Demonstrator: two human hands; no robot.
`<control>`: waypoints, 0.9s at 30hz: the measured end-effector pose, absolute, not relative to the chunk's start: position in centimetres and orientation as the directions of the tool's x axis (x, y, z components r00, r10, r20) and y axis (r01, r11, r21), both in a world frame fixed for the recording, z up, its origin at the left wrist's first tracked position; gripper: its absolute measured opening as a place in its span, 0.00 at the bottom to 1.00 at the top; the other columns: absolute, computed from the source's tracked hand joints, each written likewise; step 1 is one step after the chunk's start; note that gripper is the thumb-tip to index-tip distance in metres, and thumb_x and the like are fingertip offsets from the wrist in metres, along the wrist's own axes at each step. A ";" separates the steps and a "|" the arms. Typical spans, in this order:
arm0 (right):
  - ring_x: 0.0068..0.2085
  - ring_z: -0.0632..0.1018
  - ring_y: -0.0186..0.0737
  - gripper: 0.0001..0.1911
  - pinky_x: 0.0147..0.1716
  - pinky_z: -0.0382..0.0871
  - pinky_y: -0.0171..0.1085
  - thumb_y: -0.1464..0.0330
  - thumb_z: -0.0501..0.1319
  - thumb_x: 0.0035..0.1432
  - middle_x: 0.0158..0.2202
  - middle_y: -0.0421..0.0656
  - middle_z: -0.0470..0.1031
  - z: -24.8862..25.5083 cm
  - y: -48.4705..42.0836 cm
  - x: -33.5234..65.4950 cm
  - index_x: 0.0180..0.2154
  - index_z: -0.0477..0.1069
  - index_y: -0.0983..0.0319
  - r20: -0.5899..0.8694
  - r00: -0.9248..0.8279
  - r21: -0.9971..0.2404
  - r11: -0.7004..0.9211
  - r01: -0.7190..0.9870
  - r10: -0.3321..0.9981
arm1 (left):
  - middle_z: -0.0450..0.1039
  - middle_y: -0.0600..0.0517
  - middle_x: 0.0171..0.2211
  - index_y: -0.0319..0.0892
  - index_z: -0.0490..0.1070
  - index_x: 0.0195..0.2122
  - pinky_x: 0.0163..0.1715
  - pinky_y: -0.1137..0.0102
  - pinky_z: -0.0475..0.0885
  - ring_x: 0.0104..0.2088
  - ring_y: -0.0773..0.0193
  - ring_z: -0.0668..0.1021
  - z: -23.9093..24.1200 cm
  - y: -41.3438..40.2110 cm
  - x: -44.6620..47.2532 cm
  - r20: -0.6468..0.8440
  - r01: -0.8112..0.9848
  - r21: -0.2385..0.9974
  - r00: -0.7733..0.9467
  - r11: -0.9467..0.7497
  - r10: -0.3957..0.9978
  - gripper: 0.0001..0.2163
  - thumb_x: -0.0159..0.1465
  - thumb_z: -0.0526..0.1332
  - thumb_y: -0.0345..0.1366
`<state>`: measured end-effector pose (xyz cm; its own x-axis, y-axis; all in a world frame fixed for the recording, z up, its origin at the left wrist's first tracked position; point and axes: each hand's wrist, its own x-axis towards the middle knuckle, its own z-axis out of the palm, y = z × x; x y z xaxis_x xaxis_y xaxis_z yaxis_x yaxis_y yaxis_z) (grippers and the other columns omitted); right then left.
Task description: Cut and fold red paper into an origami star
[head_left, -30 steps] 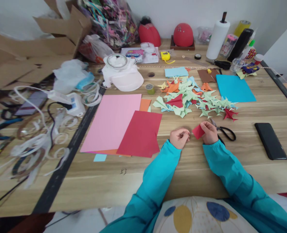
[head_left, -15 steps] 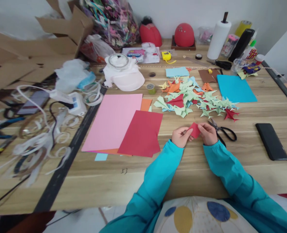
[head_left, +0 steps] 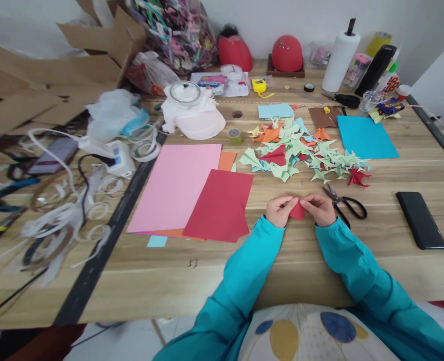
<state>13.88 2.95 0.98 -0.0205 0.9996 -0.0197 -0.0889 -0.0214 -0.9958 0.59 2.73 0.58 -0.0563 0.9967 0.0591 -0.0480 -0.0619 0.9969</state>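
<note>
A small folded piece of red paper [head_left: 297,211] is held between both hands above the wooden table. My left hand [head_left: 279,209] pinches its left upper edge between thumb and fingers. On the other side, my right hand [head_left: 319,209] grips it the same way, and the thumbs are close together. Just right of my right hand lie black-handled scissors [head_left: 348,204]. Beyond the hands is a pile of folded paper cranes [head_left: 293,145], mostly pale green with some orange, red and blue. Red paper sheets [head_left: 222,205] lie to the left, over a pink sheet [head_left: 180,175].
A black phone [head_left: 421,220] lies at the right. Blue paper [head_left: 367,137] sits behind it. Tangled cords and tape rolls [head_left: 97,210] cover the left side, near a cardboard box [head_left: 90,65]. A white paper-towel-like roll [head_left: 340,60] stands at the back.
The red paper has turned in my fingers and now hangs lower, beneath the thumbs. Both hands have drawn slightly closer together.
</note>
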 end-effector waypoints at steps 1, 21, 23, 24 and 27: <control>0.19 0.68 0.30 0.09 0.18 0.62 0.32 0.62 0.68 0.40 0.18 0.38 0.71 1.0 3.0 13.9 0.22 0.73 0.62 -0.026 -0.019 -0.996 -0.027 -0.090 0.999 | 0.74 0.51 0.23 0.38 0.75 0.24 0.25 0.74 0.69 0.24 0.68 0.73 0.6 2.8 0.5 0.060 -0.051 0.997 -0.065 -0.063 0.996 0.10 0.51 0.63 0.41; 0.18 0.69 0.30 0.10 0.19 0.65 0.32 0.62 0.66 0.43 0.18 0.38 0.72 0.2 3.2 14.3 0.25 0.74 0.61 -0.061 -0.014 -0.984 -0.062 -0.166 0.998 | 0.76 0.49 0.24 0.38 0.76 0.27 0.26 0.73 0.71 0.25 0.67 0.74 0.1 3.4 0.4 -0.005 -0.158 0.987 -0.255 -0.036 0.967 0.12 0.47 0.65 0.41; 0.18 0.69 0.30 0.09 0.19 0.65 0.32 0.62 0.67 0.41 0.18 0.38 0.72 0.4 3.1 14.1 0.25 0.74 0.61 -0.049 -0.019 -0.992 -0.050 -0.115 0.999 | 0.76 0.50 0.23 0.38 0.76 0.28 0.25 0.73 0.70 0.24 0.68 0.74 0.1 3.3 0.5 0.001 -0.138 0.990 -0.225 -0.033 0.974 0.12 0.47 0.65 0.41; 0.18 0.69 0.30 0.09 0.19 0.65 0.32 0.62 0.67 0.41 0.18 0.38 0.72 0.5 3.0 14.0 0.25 0.74 0.61 -0.044 -0.027 -0.994 -0.046 -0.095 0.999 | 0.76 0.50 0.23 0.38 0.76 0.28 0.24 0.73 0.70 0.24 0.68 0.74 0.1 3.2 0.5 0.000 -0.129 0.991 -0.215 -0.028 0.977 0.12 0.47 0.65 0.41; 0.18 0.69 0.30 0.10 0.19 0.66 0.32 0.61 0.66 0.42 0.17 0.38 0.72 0.5 3.0 14.0 0.24 0.74 0.61 -0.025 -0.054 -0.998 -0.028 -0.055 0.998 | 0.76 0.50 0.24 0.37 0.76 0.27 0.24 0.73 0.70 0.24 0.67 0.74 0.4 3.0 0.4 -0.021 -0.114 0.993 -0.206 -0.003 0.978 0.12 0.48 0.65 0.42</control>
<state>14.05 2.98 0.51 -0.0545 0.9982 -0.0252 -0.0554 -0.0282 -0.9981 0.40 3.03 0.35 -0.2063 0.9783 -0.0212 -0.1141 -0.0025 0.9935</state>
